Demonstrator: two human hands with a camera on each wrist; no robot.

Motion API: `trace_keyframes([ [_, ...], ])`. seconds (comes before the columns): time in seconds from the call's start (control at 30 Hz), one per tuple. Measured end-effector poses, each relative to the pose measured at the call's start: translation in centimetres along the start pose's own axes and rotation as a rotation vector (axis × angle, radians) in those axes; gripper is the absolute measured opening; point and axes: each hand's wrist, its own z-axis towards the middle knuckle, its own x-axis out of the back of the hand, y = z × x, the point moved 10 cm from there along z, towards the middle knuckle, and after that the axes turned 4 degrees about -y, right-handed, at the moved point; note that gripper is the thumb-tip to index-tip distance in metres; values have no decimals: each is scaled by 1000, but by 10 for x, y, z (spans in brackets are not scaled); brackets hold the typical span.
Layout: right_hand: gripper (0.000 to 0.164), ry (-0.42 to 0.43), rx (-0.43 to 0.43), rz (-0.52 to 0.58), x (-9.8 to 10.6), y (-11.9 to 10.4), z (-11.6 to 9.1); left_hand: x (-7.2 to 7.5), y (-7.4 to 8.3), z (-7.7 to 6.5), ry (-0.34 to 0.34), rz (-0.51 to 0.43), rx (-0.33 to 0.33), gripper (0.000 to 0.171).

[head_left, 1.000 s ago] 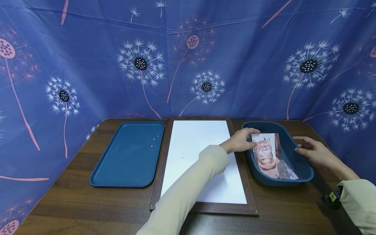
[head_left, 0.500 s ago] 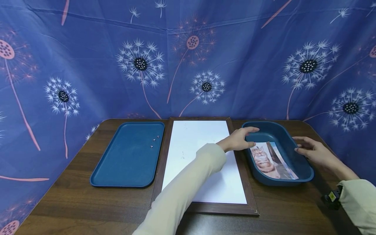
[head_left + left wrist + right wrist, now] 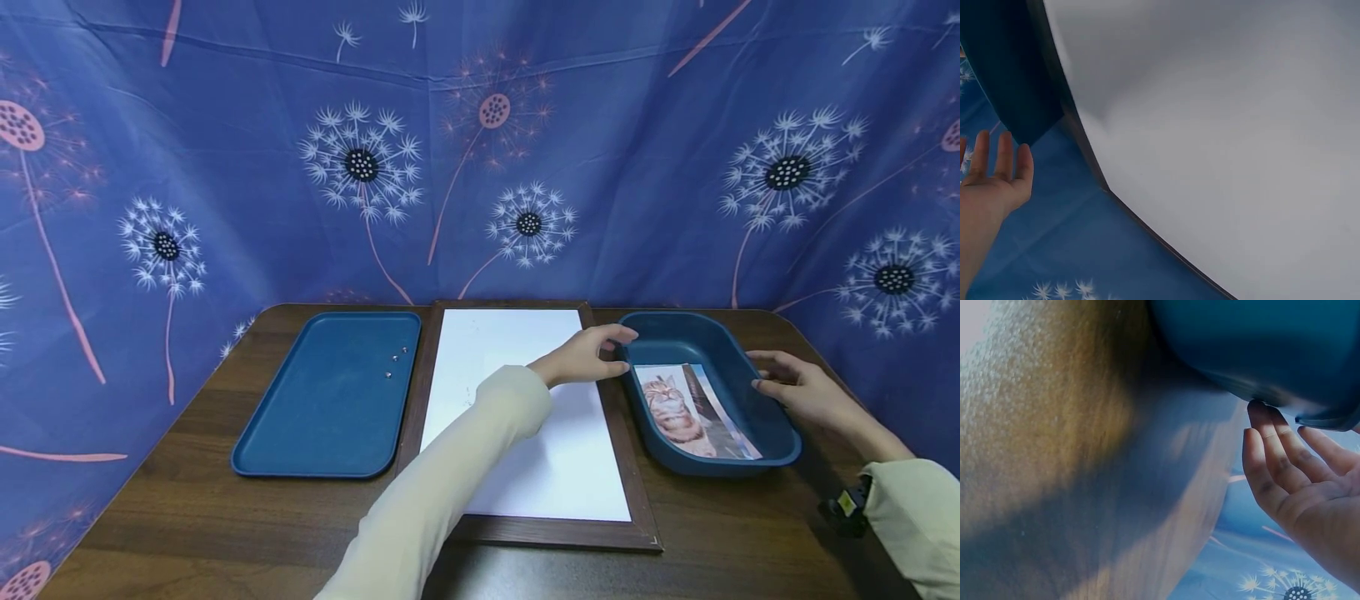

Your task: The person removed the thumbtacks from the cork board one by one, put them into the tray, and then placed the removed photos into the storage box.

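A deep blue basin (image 3: 772, 446) stands at the table's right, with photo prints inside it; the top print shows a cat (image 3: 675, 417). My left hand (image 3: 585, 357), holding nothing, has its fingertips right at the basin's left rim, thumb and fingers spread apart. In the left wrist view that hand (image 3: 997, 181) shows with relaxed fingers. On the other side, my right hand (image 3: 810, 396) rests its fingertips against the basin's right wall. The right wrist view shows this hand (image 3: 1310, 481) with fairly straight fingers at the basin's outer side (image 3: 1260, 356).
A white board (image 3: 510, 333) in a brown frame (image 3: 555, 532) lies mid-table under my left arm. Left of it is a flat blue tray (image 3: 322, 400) with a few small shiny pieces (image 3: 395, 358). A blue dandelion-print cloth (image 3: 637, 167) hangs behind the wooden table (image 3: 172, 517).
The cat print has gone from my left hand down flat into the basin, lying lower and nearer. My left hand has drawn back leftward to the rim. The right hand has stayed put.
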Motion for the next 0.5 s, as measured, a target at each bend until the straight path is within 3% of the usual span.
trace_keyframes([
  [0.5,51,26,-28,-6,0,-1,-1,21,-18,-23,43,85,-81,42],
])
